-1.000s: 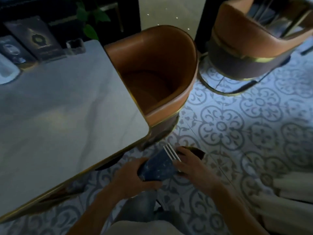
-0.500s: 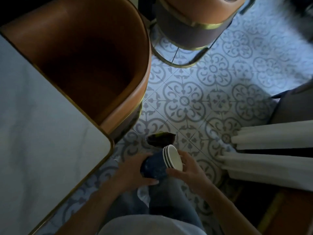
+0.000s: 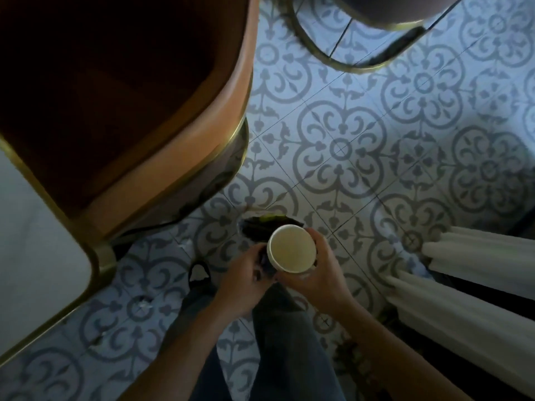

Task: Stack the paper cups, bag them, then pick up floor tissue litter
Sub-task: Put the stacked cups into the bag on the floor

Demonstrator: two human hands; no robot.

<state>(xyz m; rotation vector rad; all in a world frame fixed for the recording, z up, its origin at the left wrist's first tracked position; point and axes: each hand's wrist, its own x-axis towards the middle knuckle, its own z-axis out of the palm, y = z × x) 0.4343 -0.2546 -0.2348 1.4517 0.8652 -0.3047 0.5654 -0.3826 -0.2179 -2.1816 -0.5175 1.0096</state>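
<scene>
Over the patterned floor [image 3: 341, 146], the stacked cups [image 3: 291, 248] have tipped upright, mouth to the camera, both hands' fingers [image 3: 324, 241] clamped round them; stacking looks done, bagging next, dark bag [image 3: 267, 222] just beyond.

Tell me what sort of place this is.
Probably a café or restaurant dining area: a tan upholstered tub chair with brass trim at a pale brass-edged table, patterned floor tiles, and stacked paper cups held in both hands.

Stacked paper cups [image 3: 291, 248], dark outside, pale inside, upright, mouth facing up.
</scene>
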